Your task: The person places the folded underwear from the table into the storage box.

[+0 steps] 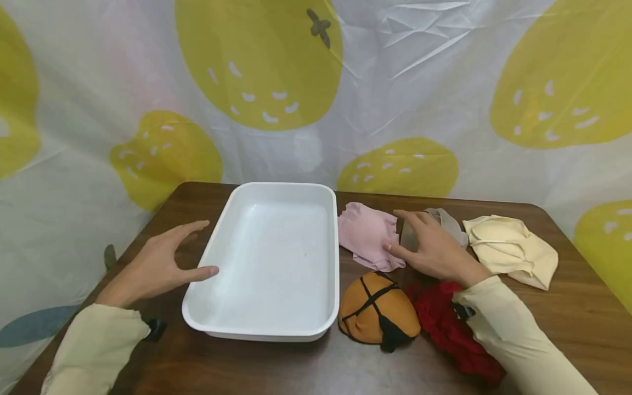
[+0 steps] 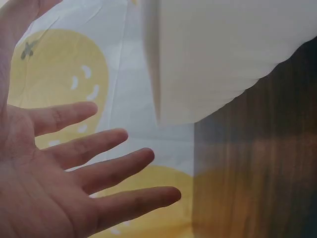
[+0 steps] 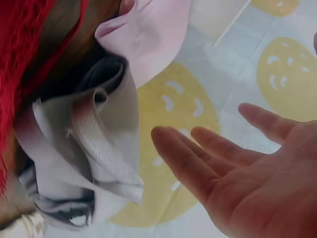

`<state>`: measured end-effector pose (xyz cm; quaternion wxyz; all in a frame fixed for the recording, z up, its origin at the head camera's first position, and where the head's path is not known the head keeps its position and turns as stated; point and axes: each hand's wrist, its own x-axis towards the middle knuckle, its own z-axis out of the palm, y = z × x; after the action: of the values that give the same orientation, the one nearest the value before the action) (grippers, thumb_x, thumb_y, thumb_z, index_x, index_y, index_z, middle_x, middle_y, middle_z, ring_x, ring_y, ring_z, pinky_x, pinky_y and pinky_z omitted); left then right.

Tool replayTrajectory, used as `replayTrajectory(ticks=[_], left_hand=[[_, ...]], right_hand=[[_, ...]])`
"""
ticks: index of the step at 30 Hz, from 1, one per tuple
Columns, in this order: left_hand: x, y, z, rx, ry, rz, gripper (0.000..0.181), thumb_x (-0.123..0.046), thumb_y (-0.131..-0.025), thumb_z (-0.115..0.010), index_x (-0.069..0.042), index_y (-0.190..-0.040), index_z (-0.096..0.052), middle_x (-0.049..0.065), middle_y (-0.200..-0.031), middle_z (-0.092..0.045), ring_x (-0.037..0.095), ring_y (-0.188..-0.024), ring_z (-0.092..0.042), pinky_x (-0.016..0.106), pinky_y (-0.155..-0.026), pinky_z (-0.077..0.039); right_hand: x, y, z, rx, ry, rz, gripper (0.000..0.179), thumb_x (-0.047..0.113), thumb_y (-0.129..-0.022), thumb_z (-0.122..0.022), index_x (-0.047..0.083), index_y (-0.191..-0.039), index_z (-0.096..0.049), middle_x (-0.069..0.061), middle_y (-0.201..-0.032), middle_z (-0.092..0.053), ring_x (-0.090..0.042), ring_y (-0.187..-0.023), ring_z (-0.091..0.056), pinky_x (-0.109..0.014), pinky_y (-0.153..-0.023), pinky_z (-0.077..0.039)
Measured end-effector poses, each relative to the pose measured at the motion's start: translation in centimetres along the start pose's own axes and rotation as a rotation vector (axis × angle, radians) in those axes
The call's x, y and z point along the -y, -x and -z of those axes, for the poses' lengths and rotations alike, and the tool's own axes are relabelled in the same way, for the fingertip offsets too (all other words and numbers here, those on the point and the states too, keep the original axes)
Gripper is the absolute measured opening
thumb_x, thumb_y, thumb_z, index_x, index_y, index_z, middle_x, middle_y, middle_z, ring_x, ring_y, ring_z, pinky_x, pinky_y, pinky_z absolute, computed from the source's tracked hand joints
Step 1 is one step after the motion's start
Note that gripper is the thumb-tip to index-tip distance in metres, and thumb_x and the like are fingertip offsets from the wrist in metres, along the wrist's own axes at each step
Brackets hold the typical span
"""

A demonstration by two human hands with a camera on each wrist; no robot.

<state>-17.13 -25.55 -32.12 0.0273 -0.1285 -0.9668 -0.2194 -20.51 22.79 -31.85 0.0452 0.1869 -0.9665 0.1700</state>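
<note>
My left hand [image 1: 157,265] hovers at the left side of a white rectangular tray [image 1: 334,263], fingers spread, holding nothing. In the head view its thumb overlaps the tray's rim; the left wrist view shows the palm and straight fingers apart from the tray wall [image 2: 223,59]. Over a grey folded bra [image 1: 450,224] hangs my right hand [image 1: 439,249], its fingers loosely extended and nothing in its grasp. The right wrist view shows the grey bra [image 3: 111,158] beside the fingertips, separated by a gap. Just left of that hand lies a pink folded garment [image 1: 365,233], partly overlapped by the thumb.
An orange bra with black straps [image 1: 370,307] lies right of the tray's near corner. Beside it is a red lacy garment [image 1: 454,329], partly under my right sleeve. A cream bra [image 1: 513,247] lies far right. Behind the brown table [image 1: 276,365] hangs a lemon-print curtain [image 1: 296,148].
</note>
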Motion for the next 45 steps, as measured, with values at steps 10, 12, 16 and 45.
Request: replayTrajectory(ticks=[10, 12, 16, 45], left_hand=[[2.0, 0.7, -0.8, 0.158, 0.263, -0.018, 0.102, -0.043, -0.080, -0.083, -0.013, -0.159, -0.026, 0.025, -0.159, -0.037, 0.048, -0.141, -0.043, 0.060, -0.104, -0.047], [2.4, 0.6, -1.1, 0.194, 0.312, -0.039, 0.101, -0.038, -0.081, -0.083, -0.012, -0.159, -0.025, 0.025, -0.160, -0.035, 0.048, -0.140, -0.045, 0.056, -0.104, -0.049], [3.2, 0.4, -1.5, 0.254, 0.389, -0.081, 0.100, -0.029, -0.082, -0.084, -0.010, -0.159, -0.024, 0.025, -0.160, -0.035, 0.047, -0.137, -0.048, 0.052, -0.101, -0.052], [4.9, 0.9, -1.8, 0.449, 0.786, -0.137, 0.104, -0.004, -0.084, -0.078, -0.003, -0.161, -0.009, 0.029, -0.165, -0.005, -0.019, -0.129, -0.041, 0.008, -0.101, -0.043]], right_hand=[[-0.5, 0.5, -0.6, 0.065, -0.258, 0.053, 0.065, 0.033, -0.095, -0.068, 0.001, -0.146, -0.045, -0.026, -0.142, -0.053, -0.044, -0.113, -0.065, -0.053, -0.091, -0.057], [-0.5, 0.6, -0.7, 0.087, -0.303, 0.066, 0.063, 0.030, -0.095, -0.068, 0.001, -0.145, -0.046, -0.026, -0.142, -0.053, -0.042, -0.113, -0.066, -0.052, -0.090, -0.057], [-0.6, 1.1, -1.1, 0.138, -0.359, 0.080, 0.060, 0.026, -0.095, -0.068, 0.001, -0.145, -0.046, -0.028, -0.141, -0.054, -0.043, -0.115, -0.065, -0.052, -0.090, -0.057], [0.8, 3.7, -3.6, 0.280, -0.188, 0.140, 0.092, 0.055, -0.073, -0.084, 0.006, -0.142, -0.050, -0.007, -0.129, -0.068, -0.025, -0.117, -0.063, -0.049, -0.099, -0.051]])
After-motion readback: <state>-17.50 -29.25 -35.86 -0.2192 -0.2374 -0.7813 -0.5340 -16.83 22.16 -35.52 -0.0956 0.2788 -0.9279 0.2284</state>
